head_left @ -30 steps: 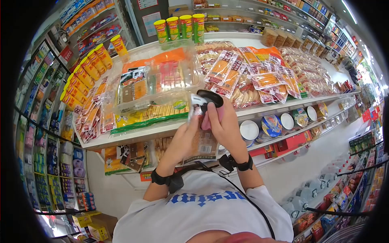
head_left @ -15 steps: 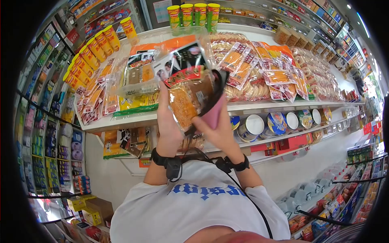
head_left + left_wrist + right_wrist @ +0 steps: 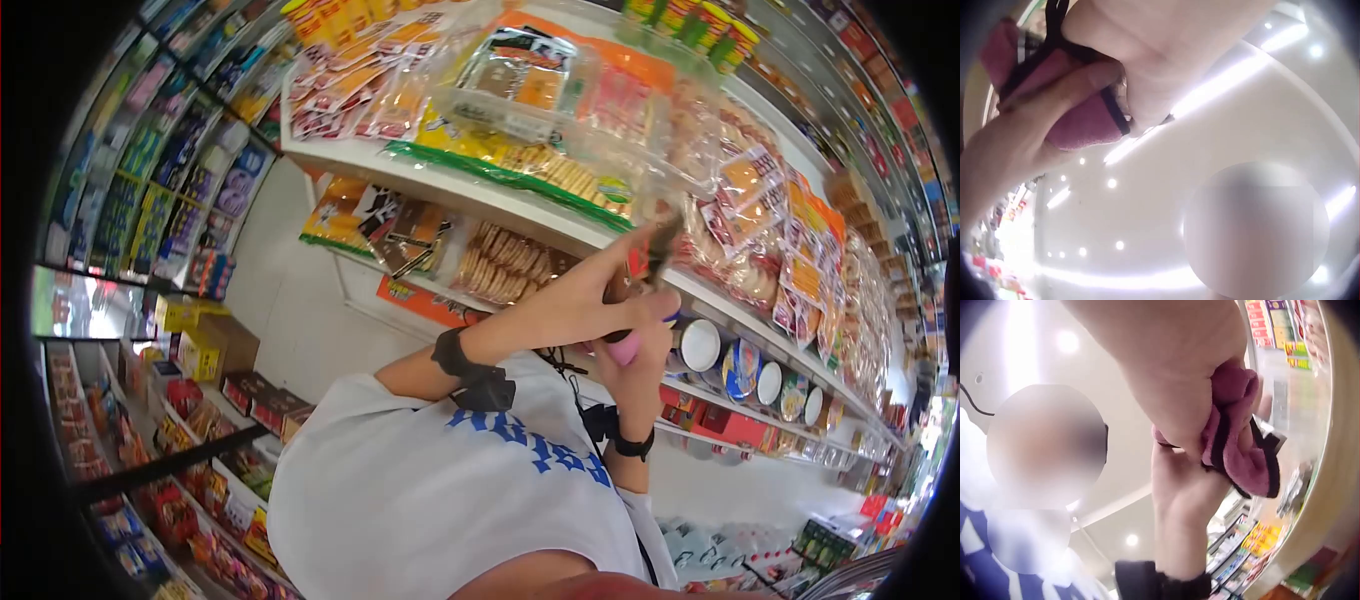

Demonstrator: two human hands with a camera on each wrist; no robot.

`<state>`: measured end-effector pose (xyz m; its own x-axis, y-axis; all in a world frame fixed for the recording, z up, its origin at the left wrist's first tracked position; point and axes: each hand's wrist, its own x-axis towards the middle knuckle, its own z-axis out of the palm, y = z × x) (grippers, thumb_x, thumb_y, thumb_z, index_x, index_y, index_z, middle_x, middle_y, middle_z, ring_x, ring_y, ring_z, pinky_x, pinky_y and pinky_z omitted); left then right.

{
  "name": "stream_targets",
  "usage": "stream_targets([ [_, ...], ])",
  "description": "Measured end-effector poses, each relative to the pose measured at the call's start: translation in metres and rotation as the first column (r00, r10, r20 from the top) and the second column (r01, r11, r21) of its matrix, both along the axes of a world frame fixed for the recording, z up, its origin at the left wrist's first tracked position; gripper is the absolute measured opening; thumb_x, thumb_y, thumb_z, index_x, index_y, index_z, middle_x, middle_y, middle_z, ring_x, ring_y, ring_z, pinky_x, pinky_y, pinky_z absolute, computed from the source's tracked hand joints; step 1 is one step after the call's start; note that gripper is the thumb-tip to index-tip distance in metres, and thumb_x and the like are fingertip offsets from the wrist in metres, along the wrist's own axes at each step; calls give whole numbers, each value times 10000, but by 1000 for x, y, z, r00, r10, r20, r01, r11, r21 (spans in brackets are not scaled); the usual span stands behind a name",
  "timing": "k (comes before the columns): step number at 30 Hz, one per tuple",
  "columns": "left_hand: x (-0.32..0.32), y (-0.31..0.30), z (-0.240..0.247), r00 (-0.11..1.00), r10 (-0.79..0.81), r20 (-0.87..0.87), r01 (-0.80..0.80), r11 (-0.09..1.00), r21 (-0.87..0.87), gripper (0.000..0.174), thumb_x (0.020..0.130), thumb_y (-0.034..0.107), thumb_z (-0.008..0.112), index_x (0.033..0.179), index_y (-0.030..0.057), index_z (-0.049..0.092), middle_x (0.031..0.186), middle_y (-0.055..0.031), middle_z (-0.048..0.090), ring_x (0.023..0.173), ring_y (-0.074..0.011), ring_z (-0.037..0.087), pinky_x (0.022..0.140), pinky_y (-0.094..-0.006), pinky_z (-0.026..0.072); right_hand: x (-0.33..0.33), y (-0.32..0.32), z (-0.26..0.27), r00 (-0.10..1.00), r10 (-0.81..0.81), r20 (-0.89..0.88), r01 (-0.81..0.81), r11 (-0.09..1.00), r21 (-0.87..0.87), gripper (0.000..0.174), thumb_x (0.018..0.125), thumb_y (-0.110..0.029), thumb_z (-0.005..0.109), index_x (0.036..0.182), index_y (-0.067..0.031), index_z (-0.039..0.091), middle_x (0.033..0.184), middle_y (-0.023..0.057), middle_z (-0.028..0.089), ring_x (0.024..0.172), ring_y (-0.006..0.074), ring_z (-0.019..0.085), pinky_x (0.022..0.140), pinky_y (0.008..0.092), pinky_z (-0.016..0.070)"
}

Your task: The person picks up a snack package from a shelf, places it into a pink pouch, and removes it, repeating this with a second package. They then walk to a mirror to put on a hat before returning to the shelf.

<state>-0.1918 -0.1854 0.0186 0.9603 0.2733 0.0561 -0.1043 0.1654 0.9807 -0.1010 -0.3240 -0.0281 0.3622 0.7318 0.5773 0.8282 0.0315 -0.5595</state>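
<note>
In front of the counter, both hands are close together in the head view. My left hand [image 3: 590, 300] holds a snack packet [image 3: 662, 245], turned nearly edge-on and blurred. My right hand [image 3: 640, 350] grips a pink cloth with dark trim [image 3: 622, 348] against the packet's lower end. The right wrist view shows the cloth [image 3: 1254, 456] bunched and folded in the right hand [image 3: 1179, 375], with the left hand [image 3: 1185, 481] just below. In the left wrist view, right-hand fingers lie across the cloth [image 3: 1088, 122], beside the left palm [image 3: 1135, 50]. Most of the packet is hidden.
A clear plastic tray [image 3: 500, 115] with packets sits on the white counter [image 3: 350, 155], among bags of biscuits [image 3: 560, 175] and sausage-like snacks [image 3: 745, 190]. Tubs [image 3: 698, 345] line the shelf below on the right. More packets [image 3: 410, 235] lie on the lower left shelf.
The packet first shows small and tilted, then faces up broadly, and now is turned edge-on. The head view has rotated, and both hands appear further right. The cloth stays in the right hand.
</note>
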Motion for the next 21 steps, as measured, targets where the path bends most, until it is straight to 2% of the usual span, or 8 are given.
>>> stream_targets([
  [2, -2, 3, -15, 978, -17, 207, 11, 1000, 28, 688, 954, 248, 652, 1470, -27, 289, 1322, -184, 565, 1205, -249, 583, 1009, -351, 472, -7, 7, -6, 995, 38, 96, -43, 998, 54, 403, 769, -107, 778, 1091, 51, 595, 848, 198, 665, 774, 393, 661, 676, 371, 518],
  [5, -6, 11, -24, 990, 32, 140, -1, 977, -213, 613, 974, 240, 616, 1445, -20, 322, 1302, -186, 579, 1198, -259, 597, 996, -365, 487, -9, 14, 1, 943, 135, -304, -162, 984, -68, 391, 745, -115, 798, 1064, 6, 608, 820, 163, 658, 758, 353, 654, 694, 347, 493],
  [9, -18, 26, -22, 939, 335, 73, -252, 819, -515, 470, 1019, 328, 504, 1343, -11, 470, 1228, -165, 627, 1077, -230, 648, 943, -355, 519, -1, 6, 6, 931, 319, -179, -353, 913, -206, 360, 772, -113, 778, 1053, 50, 625, 814, 183, 645, 707, 369, 635, 628, 340, 496],
  [10, -19, 34, -26, 904, 424, 51, -335, 780, -529, 455, 1019, 368, 486, 1286, 4, 540, 1166, -148, 653, 1014, -190, 656, 913, -336, 525, -2, 6, 9, 951, 291, -106, -303, 946, -119, 284, 821, -111, 748, 1029, 44, 635, 802, 133, 672, 664, 290, 656, 607, 327, 489],
  [13, -34, 50, -20, 842, 540, 17, -453, 723, -521, 370, 995, 297, 574, 1252, 30, 558, 1060, -72, 677, 946, -152, 656, 830, -285, 517, -4, -2, 8, 656, -123, -745, 55, 992, -115, 234, 902, -135, 682, 1049, 41, 636, 817, 71, 689, 668, 168, 636, 631, 310, 492],
  [15, -34, 50, -23, 866, 500, -5, -443, 762, -474, 355, 1000, 286, 569, 1251, 35, 560, 1082, -57, 664, 969, -130, 640, 852, -277, 504, 0, 13, 11, 761, -96, -642, 148, 989, 28, 226, 965, -175, 615, 1072, 23, 640, 907, 73, 691, 796, 135, 615, 746, 287, 495],
  [19, -16, 26, -32, 891, 448, 68, -385, 827, -410, 360, 1013, 262, 552, 1290, 34, 535, 1141, -31, 623, 1034, -91, 585, 899, -255, 471, -9, 19, 1, 759, 87, -645, -190, 977, -92, 245, 916, -146, 688, 1084, 25, 638, 957, 109, 704, 833, 156, 639, 770, 294, 501],
  [21, -21, 22, -34, 939, 335, 72, -323, 936, -138, 433, 1022, 269, 537, 1367, 15, 470, 1210, -44, 590, 1099, -92, 538, 943, -265, 446, -12, 21, 1, 731, 143, -667, -276, 956, -98, 250, 893, -129, 713, 1079, 22, 643, 958, 115, 711, 818, 158, 645, 763, 296, 504],
])
